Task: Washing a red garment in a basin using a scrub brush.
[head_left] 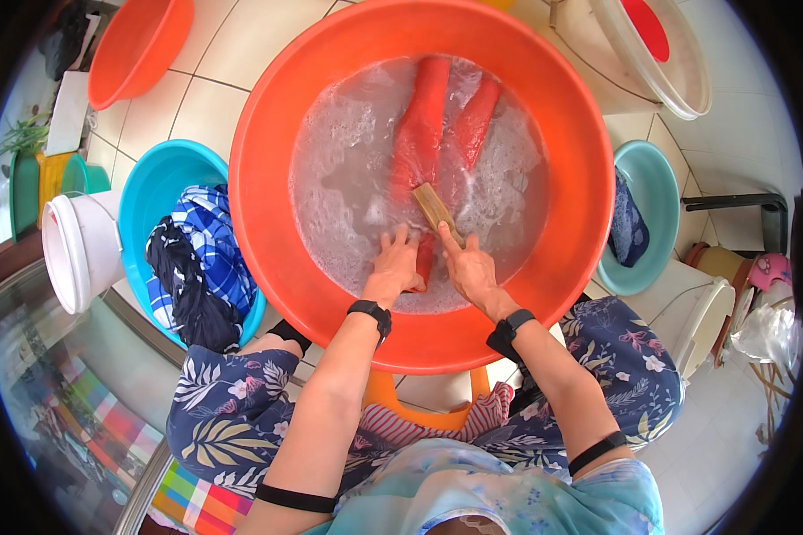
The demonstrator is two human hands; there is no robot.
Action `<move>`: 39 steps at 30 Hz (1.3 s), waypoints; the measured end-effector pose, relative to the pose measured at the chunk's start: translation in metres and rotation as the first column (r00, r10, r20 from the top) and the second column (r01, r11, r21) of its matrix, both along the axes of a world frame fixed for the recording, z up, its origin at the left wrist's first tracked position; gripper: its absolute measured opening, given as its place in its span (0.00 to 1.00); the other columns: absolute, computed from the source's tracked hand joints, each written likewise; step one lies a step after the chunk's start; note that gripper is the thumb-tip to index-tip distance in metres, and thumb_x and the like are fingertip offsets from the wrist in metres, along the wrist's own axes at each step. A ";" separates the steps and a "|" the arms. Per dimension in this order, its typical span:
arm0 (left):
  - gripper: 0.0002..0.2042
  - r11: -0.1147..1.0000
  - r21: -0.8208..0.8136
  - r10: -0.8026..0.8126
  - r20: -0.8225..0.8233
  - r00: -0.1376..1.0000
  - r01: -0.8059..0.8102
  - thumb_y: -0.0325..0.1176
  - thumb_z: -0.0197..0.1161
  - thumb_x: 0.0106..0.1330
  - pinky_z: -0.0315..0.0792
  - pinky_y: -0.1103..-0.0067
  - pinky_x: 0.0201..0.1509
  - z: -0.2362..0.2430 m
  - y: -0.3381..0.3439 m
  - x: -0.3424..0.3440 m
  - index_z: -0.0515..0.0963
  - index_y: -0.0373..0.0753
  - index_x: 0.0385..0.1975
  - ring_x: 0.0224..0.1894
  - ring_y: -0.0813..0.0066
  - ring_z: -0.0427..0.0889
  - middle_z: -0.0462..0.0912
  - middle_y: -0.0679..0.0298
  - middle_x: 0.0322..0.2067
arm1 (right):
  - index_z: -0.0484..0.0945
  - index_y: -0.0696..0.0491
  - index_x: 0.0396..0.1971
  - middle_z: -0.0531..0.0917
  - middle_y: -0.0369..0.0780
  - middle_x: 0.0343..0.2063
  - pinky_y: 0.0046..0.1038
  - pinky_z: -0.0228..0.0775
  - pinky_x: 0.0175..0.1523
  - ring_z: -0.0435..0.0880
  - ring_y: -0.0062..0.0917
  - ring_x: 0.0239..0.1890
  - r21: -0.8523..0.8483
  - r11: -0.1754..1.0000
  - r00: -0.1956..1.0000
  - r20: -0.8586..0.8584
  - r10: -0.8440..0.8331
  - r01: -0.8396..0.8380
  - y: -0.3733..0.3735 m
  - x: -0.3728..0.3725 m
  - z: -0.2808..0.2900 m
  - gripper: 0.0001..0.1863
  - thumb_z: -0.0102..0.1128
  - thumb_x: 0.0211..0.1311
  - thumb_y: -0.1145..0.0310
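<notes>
A large orange basin (268,134) holds soapy water with a red garment (424,125) soaking in it. My left hand (394,266) presses down on the near end of the red garment at the basin's front. My right hand (469,267) grips the handle of a wooden scrub brush (434,209), whose head lies on the garment. Both wrists wear black bands.
A blue basin (152,192) at left holds blue checked and dark clothes. A white bucket (76,250) lies beside it, and a smaller orange basin (138,45) sits at top left. A teal basin (660,192) with dark cloth stands right; a white tub (665,62) at top right.
</notes>
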State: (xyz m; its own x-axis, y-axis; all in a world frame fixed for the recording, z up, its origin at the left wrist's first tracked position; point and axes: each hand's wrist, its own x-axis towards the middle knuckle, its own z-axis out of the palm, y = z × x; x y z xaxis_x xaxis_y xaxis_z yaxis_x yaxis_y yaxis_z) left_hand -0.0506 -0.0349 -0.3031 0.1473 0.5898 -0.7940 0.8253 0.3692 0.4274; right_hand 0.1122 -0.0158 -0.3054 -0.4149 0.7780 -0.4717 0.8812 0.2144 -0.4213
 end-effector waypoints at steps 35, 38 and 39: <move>0.49 0.998 0.035 0.042 0.085 0.996 -0.045 0.35 0.77 0.30 0.60 0.60 0.66 -0.004 -0.004 -0.013 0.63 0.39 0.61 0.67 0.38 0.47 0.44 0.56 0.69 | 0.54 0.37 0.65 0.72 0.57 0.36 0.45 0.74 0.34 0.79 0.51 0.30 0.222 0.967 0.988 0.065 -0.141 0.124 0.086 -0.050 -0.033 0.29 0.48 0.65 0.62; 0.47 0.999 0.032 0.020 0.087 0.996 -0.023 0.34 0.77 0.30 0.60 0.60 0.66 -0.005 -0.003 -0.012 0.65 0.39 0.60 0.67 0.38 0.48 0.43 0.58 0.69 | 0.58 0.42 0.63 0.75 0.55 0.35 0.42 0.75 0.37 0.80 0.49 0.34 0.317 0.937 0.977 0.102 -0.188 0.147 0.151 -0.085 -0.038 0.27 0.49 0.64 0.63; 0.47 0.999 0.029 0.016 0.085 0.996 -0.019 0.34 0.77 0.30 0.60 0.60 0.66 -0.004 -0.004 -0.012 0.65 0.39 0.60 0.67 0.38 0.48 0.43 0.58 0.69 | 0.61 0.43 0.61 0.75 0.54 0.35 0.41 0.75 0.39 0.81 0.47 0.35 0.327 0.933 0.976 0.104 -0.193 0.149 0.171 -0.092 -0.039 0.26 0.50 0.63 0.65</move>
